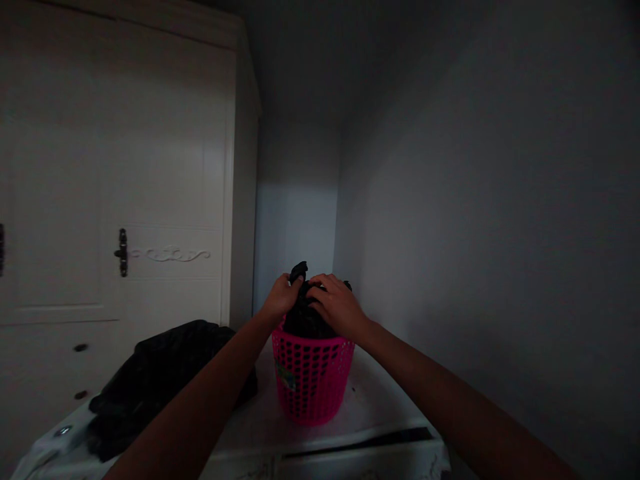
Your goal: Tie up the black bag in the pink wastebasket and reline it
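A pink perforated plastic basket (313, 380) stands upright on a white dresser top. Black plastic bag material (305, 320) fills its mouth and sticks up above the rim. My left hand (284, 297) pinches a gathered tuft of the black bag between thumb and fingers, over the basket's left side. On the right, my right hand (337, 303) lies over the bag with its fingers bent against it. What lies under the right fingers is partly hidden, and the room is dim. A small label (285, 377) shows on the basket's left front.
The white dresser (370, 407) has a drawer slightly ajar at the front. A crumpled black bag or cloth (170, 373) lies on its left part. Behind stands a white wardrobe (175, 167) with dark handles. A grey wall (475, 200) rises on the right.
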Demonstrator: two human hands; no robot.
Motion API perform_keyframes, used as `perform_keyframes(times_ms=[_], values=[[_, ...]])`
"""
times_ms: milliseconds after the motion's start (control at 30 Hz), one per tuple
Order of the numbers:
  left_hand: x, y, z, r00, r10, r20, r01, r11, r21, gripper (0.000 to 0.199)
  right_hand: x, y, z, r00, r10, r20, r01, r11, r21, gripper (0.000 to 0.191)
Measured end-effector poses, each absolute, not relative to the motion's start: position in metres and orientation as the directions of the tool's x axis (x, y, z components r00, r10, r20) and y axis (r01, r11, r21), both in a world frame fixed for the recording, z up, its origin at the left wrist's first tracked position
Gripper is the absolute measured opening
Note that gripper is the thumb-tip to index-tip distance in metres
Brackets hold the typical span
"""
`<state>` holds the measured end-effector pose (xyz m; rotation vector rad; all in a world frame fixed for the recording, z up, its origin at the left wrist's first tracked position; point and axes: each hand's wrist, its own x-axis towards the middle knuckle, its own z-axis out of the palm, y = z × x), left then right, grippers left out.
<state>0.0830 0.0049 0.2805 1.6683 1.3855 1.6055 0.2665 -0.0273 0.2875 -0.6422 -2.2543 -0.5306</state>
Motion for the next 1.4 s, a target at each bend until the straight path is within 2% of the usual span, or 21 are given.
perform_keyframes(times_ms=[133,300,400,567,667,733,800,833,900,1000,1067,1167,1233,1300,1400], values=[[0.078,0.011,0.284,-0.222,0.834,0.505,0.452,-0.370,0.811,0.032,0.273,-0.023,0.287,-0.558,0.315,0.768,0.533,0.845,0.041,0.009],[0.053,0.015,0.282,-0.271,0.786,0.556,0.584,-0.325,0.744,0.012,0.303,-0.019,0.280,-0.530,0.361,0.767,0.338,0.920,-0.199,0.004],[0.033,0.015,0.275,-0.307,0.768,0.563,0.607,-0.298,0.737,0.008,0.329,-0.016,0.271,-0.523,0.409,0.747,0.282,0.911,-0.301,0.009],[0.016,0.014,0.260,-0.373,0.748,0.549,0.579,-0.274,0.768,0.006,0.351,-0.008,0.254,-0.509,0.517,0.688,0.301,0.856,-0.420,0.019],[0.023,0.010,0.251,-0.392,0.753,0.528,0.505,-0.303,0.808,0.021,0.344,-0.005,0.256,-0.494,0.560,0.665,0.328,0.829,-0.454,0.020],[0.031,0.003,0.235,-0.405,0.757,0.513,0.320,-0.409,0.855,0.042,0.334,-0.003,0.264,-0.478,0.584,0.656,0.338,0.812,-0.476,0.035],[0.040,-0.009,0.207,-0.426,0.739,0.522,0.096,-0.537,0.838,0.064,0.321,0.000,0.275,-0.499,0.591,0.634,0.366,0.807,-0.464,0.057],[0.044,-0.016,0.187,-0.450,0.714,0.537,0.061,-0.575,0.816,0.070,0.314,0.002,0.281,-0.530,0.588,0.611,0.393,0.809,-0.436,0.066],[0.050,-0.027,0.141,-0.462,0.689,0.558,0.090,-0.589,0.803,0.080,0.299,0.007,0.289,-0.624,0.580,0.523,0.478,0.813,-0.331,0.081],[0.055,-0.036,0.071,-0.366,0.670,0.646,0.180,-0.630,0.756,0.093,0.273,0.014,0.290,-0.725,0.598,0.342,0.594,0.794,-0.130,0.100],[0.056,-0.035,0.037,-0.280,0.710,0.646,0.189,-0.619,0.762,0.111,0.258,0.018,0.285,-0.745,0.621,0.245,0.635,0.772,-0.024,0.089],[0.057,-0.033,0.014,-0.182,0.764,0.619,0.173,-0.595,0.785,0.131,0.245,0.024,0.280,-0.738,0.654,0.169,0.672,0.735,0.090,0.043],[0.058,-0.033,0.012,-0.122,0.785,0.607,0.145,-0.591,0.793,0.132,0.245,0.027,0.287,-0.711,0.660,0.242,0.697,0.708,0.116,0.021],[0.059,-0.034,0.015,-0.077,0.807,0.585,0.110,-0.576,0.810,0.130,0.253,0.030,0.304,-0.657,0.643,0.394,0.720,0.690,0.076,0.021],[0.060,-0.036,0.019,-0.057,0.835,0.548,0.072,-0.544,0.836,0.128,0.274,0.029,0.342,-0.519,0.634,0.573,0.740,0.668,-0.070,0.024]])
